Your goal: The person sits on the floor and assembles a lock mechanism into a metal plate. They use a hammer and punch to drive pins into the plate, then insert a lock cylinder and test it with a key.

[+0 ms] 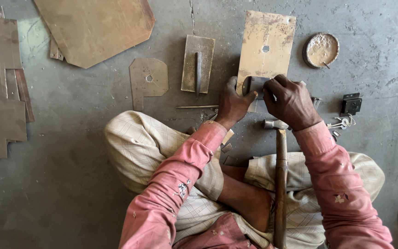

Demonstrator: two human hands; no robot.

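Hands (233, 103) (290, 101) clasp dark metal piece (253, 84) on rusty plate (266, 46).

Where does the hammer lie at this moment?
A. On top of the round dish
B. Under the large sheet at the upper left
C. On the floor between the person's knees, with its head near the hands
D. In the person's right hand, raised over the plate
C: the hammer lies on the floor between the knees, its head just below the right hand; both that and the left hand grip a small dark metal piece.
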